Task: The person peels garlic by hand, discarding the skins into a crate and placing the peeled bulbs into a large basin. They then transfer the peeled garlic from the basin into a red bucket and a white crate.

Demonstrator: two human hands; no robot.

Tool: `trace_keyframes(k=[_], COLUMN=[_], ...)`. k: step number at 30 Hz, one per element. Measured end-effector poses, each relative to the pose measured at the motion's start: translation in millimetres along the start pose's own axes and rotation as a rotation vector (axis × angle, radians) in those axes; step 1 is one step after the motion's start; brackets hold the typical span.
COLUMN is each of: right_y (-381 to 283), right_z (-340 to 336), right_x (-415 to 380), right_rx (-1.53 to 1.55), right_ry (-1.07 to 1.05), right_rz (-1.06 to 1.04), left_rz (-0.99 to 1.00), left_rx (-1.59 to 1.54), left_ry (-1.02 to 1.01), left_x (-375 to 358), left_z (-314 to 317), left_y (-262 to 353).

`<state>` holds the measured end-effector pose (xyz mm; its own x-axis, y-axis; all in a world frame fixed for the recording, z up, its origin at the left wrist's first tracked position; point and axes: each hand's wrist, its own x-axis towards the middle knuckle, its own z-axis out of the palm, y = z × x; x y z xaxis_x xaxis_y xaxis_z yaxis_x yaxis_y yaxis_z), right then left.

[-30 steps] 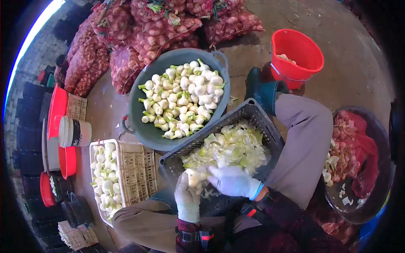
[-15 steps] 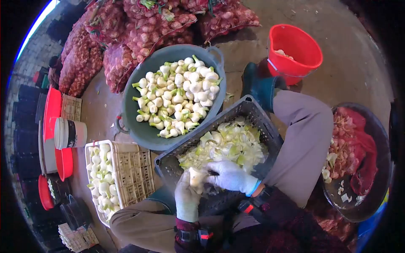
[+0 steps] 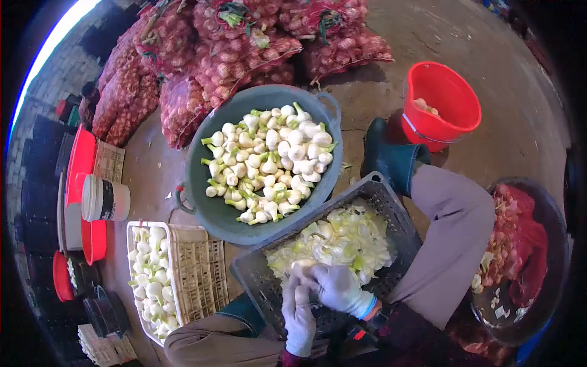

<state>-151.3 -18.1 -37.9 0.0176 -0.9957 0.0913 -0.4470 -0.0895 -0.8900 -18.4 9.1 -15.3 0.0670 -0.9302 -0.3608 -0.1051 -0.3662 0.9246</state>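
Note:
My left hand [image 3: 298, 315], in a pale glove, is closed on a garlic bulb [image 3: 302, 265] above the near part of a black crate [image 3: 400, 223]. My right hand [image 3: 343, 290], also gloved, meets it from the right with its fingers bent against the bulb; whether it grips a piece of it is hidden. Loose pale green and white peelings [image 3: 342, 238] fill much of the crate. Just beyond stands a round grey-green tub [image 3: 202, 189] of white garlic bulbs with short green stems.
A cream crate [image 3: 199, 269] of bulbs is at the left. Net sacks [image 3: 244, 55] lie behind the tub. A red bucket [image 3: 449, 101] stands back right, a dark basin [image 3: 553, 244] with red netting at right. My knees flank the black crate.
The view has shifted, so most things appear lower and slightly right. My hands stay together at the bulb, now nearer the peelings, and the bulb is more covered by my fingers.

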Motion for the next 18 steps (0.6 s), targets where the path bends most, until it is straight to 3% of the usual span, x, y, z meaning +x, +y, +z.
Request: trace_keyframes(k=[1,3,7,9,12,13,15,17,18], right_y=[2.6,7.1,13.1,5.5,7.2,13.4,27.2,38.1,44.3], right_z=[1.6,5.0,8.2,1.0,-4.8,-0.9,-1.9,-46.2,-61.7], right_x=[1.4,0.1,0.5,8.1,8.9,7.8,7.7,14.6,16.9], right_rx=[-0.002,0.067,0.015,0.074,0.365,0.363,0.258,0.554,0.704], right_ry=[-0.014,-0.039,0.015,0.06,0.13,0.132,0.385,0.565,0.559], right_rz=[0.001,0.092,-0.063,0.018,0.442,0.432,0.122,0.596,0.634], left_rz=[0.008,-0.13,-0.252,-0.311,-0.287,-0.326,-0.32,-0.282,-0.242], left_rx=[-0.004,-0.208,-0.134,-0.187,-0.222,-0.239,-0.319,-0.382,-0.482], left_ry=[-0.111,-0.072,0.04,0.107,0.051,0.041,0.033,-0.122,-0.136], left_x=[7.6,7.1,22.6,22.7,23.1,19.4,8.8,1.2,-4.4], left_z=[-2.0,6.9,4.8,6.1,5.4,7.0,5.1,-9.7,-19.2], left_y=[-5.5,-3.1,-8.8,14.3,22.9,26.8,33.7,44.7,48.6])
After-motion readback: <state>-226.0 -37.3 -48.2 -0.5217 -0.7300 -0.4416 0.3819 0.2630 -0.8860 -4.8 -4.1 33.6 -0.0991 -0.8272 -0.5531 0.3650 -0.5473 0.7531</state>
